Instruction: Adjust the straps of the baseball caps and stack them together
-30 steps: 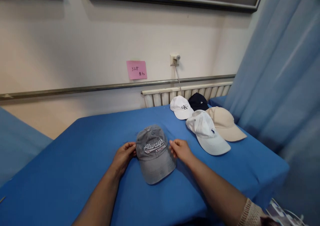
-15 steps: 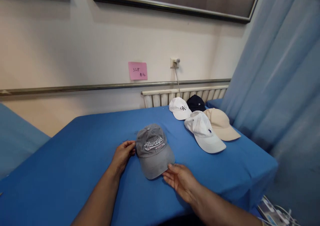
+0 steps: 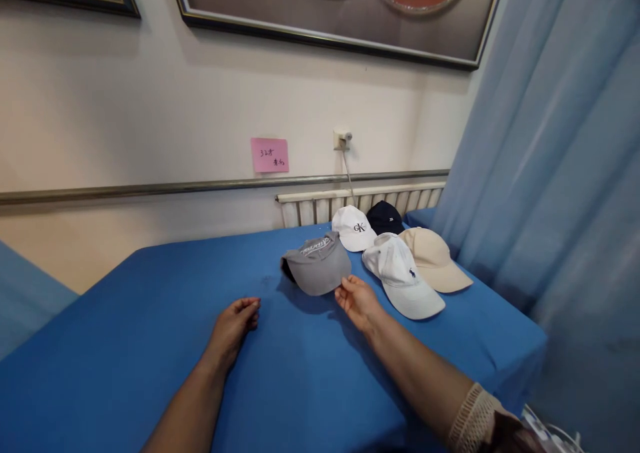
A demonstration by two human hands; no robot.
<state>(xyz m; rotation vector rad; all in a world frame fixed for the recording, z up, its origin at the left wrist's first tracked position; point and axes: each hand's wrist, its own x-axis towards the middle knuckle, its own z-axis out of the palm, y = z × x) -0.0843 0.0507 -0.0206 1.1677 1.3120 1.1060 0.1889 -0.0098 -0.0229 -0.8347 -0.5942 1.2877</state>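
My right hand point(image 3: 357, 301) pinches the brim of a grey baseball cap point(image 3: 323, 269) at its right corner. The cap is tilted, its brim towards me and its white lettering partly turned away, and it looks raised off the blue cloth. My left hand point(image 3: 236, 326) is apart from the cap, to its lower left, with fingers curled together and nothing visible in them. Close by on the right are a white cap with dark letters point(image 3: 353, 226), a navy cap point(image 3: 385, 218), a white cap with a small horse emblem point(image 3: 400, 276) and a beige cap point(image 3: 434, 259).
A blue cloth point(image 3: 150, 346) covers the table. Behind it are a radiator point(image 3: 320, 209), a metal rail point(image 3: 200, 187) and a wall socket point(image 3: 342, 140) with a plugged-in cord. A pink note point(image 3: 270, 155) is on the wall; a blue curtain point(image 3: 540, 173) hangs at right.
My right hand has moved the grey cap away from me, towards the other caps, and tipped it. My left hand has let go of the cap. The camera view has tilted up slightly.
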